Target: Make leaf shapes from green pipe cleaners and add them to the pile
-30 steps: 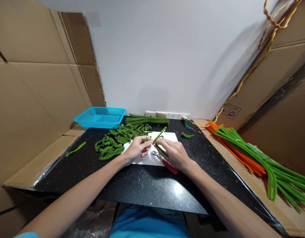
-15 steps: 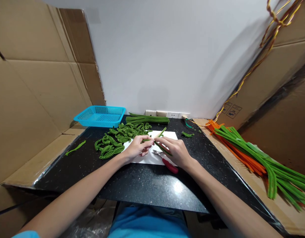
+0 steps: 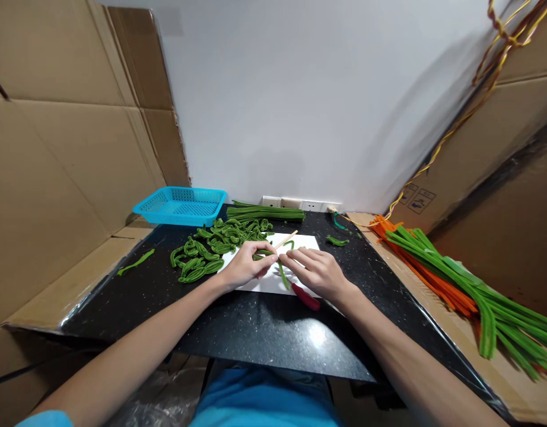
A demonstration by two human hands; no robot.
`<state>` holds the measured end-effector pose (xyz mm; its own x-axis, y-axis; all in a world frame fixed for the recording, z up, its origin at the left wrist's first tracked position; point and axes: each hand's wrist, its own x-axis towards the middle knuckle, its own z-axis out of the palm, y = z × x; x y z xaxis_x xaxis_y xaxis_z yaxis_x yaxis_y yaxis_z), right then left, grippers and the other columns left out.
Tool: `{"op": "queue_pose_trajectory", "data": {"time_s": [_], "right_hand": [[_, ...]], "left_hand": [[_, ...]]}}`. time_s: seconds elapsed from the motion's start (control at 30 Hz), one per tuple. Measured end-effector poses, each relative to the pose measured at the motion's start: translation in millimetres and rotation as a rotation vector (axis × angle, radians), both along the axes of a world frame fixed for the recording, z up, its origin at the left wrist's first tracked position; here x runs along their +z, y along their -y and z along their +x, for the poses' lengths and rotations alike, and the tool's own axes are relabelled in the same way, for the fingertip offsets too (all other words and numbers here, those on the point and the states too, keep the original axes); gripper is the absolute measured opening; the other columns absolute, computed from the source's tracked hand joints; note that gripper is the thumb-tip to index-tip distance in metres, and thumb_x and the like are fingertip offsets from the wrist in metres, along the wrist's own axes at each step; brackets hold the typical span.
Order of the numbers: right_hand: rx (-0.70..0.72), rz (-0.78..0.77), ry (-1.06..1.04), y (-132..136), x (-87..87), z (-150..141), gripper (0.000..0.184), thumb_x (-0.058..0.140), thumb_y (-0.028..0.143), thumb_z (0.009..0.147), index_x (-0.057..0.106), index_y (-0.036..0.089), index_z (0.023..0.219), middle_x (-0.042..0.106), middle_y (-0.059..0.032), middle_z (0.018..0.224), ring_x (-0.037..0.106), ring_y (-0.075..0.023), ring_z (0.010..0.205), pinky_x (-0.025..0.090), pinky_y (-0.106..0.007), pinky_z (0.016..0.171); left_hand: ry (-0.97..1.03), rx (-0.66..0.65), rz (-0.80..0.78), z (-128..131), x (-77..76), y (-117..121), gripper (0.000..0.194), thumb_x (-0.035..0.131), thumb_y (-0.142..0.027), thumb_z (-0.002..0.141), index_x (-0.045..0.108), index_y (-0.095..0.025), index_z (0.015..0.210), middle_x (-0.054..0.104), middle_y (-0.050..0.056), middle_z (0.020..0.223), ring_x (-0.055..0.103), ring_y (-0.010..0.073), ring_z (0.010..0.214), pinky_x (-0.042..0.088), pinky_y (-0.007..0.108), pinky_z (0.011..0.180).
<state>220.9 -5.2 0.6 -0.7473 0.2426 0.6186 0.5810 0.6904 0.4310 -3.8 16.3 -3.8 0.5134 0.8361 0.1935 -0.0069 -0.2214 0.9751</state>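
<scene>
My left hand (image 3: pixel 251 264) is closed in a pinch on a green pipe cleaner (image 3: pixel 283 276), part of which curves through its fingers. A thin wooden stick (image 3: pixel 288 238) slants up to the right from between the hands; which fingers grip it is hard to see. My right hand (image 3: pixel 315 270) has its thumb and fingertips together at the same spot, touching the pipe cleaner. Both hands are just above a white sheet (image 3: pixel 255 286). Beneath the right hand lies a cutting tool with red handles (image 3: pixel 306 296), its metal jaws partly hidden.
Looped green pipe-cleaner pieces (image 3: pixel 196 261) are heaped left of the sheet. Behind are a bundle of green pipe cleaners (image 3: pixel 264 213) and a blue basket (image 3: pixel 180 220). Orange strips (image 3: pixel 442 287) and green strips (image 3: pixel 482 296) lie on cardboard at right. Power sockets (image 3: pixel 291 203) line the wall.
The pipe cleaner's loose end has swung from under the right hand to hang more steeply between the hands. The right fingers have closed in, and the wooden stick shows more clearly.
</scene>
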Motion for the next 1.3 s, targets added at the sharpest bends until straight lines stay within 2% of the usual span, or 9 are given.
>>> {"op": "queue_pose_trajectory", "data": {"time_s": [0.27,0.47,0.6,0.77,0.87,0.97,1.07,1.17,1.3], "right_hand": [[0.024,-0.069,-0.091,-3,-7.6,-6,0.026,0.045,0.012,0.103,0.068,0.016,0.112,0.071,-0.0075,0.086,0.067,-0.0177,0.074,0.048,-0.028,0.064],[0.029,-0.356,-0.398,1,-10.1,-17,0.018,0.049,0.022,0.104,0.066,0.018,0.103,0.071,-0.0065,0.088,0.062,-0.0145,0.065,0.046,-0.025,0.058],[0.085,-0.802,-0.669,5,-3.6,-24,0.019,0.057,0.031,0.1,0.066,0.018,0.089,0.064,-0.0021,0.074,0.054,-0.0136,0.06,0.041,-0.025,0.054],[0.207,-1.674,-1.147,5,5.0,-32,0.037,0.075,0.046,0.083,0.057,0.018,0.067,0.041,0.0081,0.052,0.027,-0.0057,0.04,0.02,-0.021,0.039],[0.242,-1.924,-1.225,5,7.7,-33,0.036,0.08,0.043,0.075,0.057,0.017,0.066,0.039,0.0099,0.049,0.017,-0.0033,0.038,0.015,-0.02,0.036],[0.198,-1.82,-1.158,5,8.1,-31,0.036,0.078,0.046,0.079,0.058,0.018,0.069,0.038,0.0104,0.047,0.019,-0.0041,0.036,0.014,-0.02,0.036],[0.041,-1.341,-0.925,5,6.2,-26,0.038,0.068,0.052,0.091,0.064,0.018,0.075,0.053,0.0034,0.053,0.038,-0.0088,0.041,0.027,-0.023,0.041],[-0.074,-0.788,-0.583,4,1.8,-18,0.034,0.056,0.042,0.102,0.069,0.016,0.084,0.068,-0.0047,0.072,0.053,-0.0133,0.055,0.04,-0.027,0.055],[-0.108,-0.438,-0.367,0,-5.3,-6,0.029,0.048,0.029,0.106,0.07,0.018,0.091,0.07,-0.0043,0.075,0.061,-0.0137,0.06,0.043,-0.025,0.057]], "left_hand": [[0.016,-0.026,0.037,-2,0.3,1,0.033,0.072,-0.046,0.088,0.069,-0.013,0.092,0.052,-0.004,0.055,0.047,0.0077,0.046,0.036,0.019,0.046],[-0.041,0.088,0.225,-1,3.9,5,0.027,0.071,-0.04,0.089,0.073,-0.013,0.092,0.067,0.004,0.076,0.059,0.0133,0.062,0.045,0.023,0.056],[-0.147,0.146,0.419,-1,5.5,9,0.021,0.064,-0.032,0.094,0.076,-0.015,0.095,0.075,0.008,0.091,0.066,0.0186,0.077,0.049,0.026,0.067],[-0.218,0.149,0.681,-7,-0.4,9,0.021,0.063,-0.023,0.093,0.079,-0.019,0.105,0.076,0.011,0.094,0.069,0.0234,0.086,0.052,0.034,0.083],[-0.272,0.099,0.732,-11,-4.7,7,0.023,0.065,-0.022,0.09,0.079,-0.021,0.109,0.076,0.012,0.096,0.069,0.0255,0.09,0.051,0.036,0.085],[-0.248,0.148,0.686,-10,-6.0,7,0.021,0.062,-0.025,0.094,0.077,-0.02,0.108,0.075,0.01,0.098,0.068,0.023,0.087,0.051,0.033,0.081],[-0.192,0.182,0.525,-5,-4.8,6,0.021,0.058,-0.032,0.098,0.074,-0.019,0.104,0.073,0.006,0.094,0.065,0.0184,0.08,0.047,0.025,0.068],[-0.118,0.135,0.326,-2,-4.9,3,0.025,0.06,-0.038,0.097,0.072,-0.016,0.102,0.069,0.005,0.088,0.06,0.0153,0.072,0.045,0.023,0.06],[-0.072,0.128,0.195,-2,-6.4,-3,0.03,0.064,-0.041,0.094,0.073,-0.014,0.102,0.063,0.002,0.075,0.054,0.0129,0.062,0.041,0.022,0.054]]}}
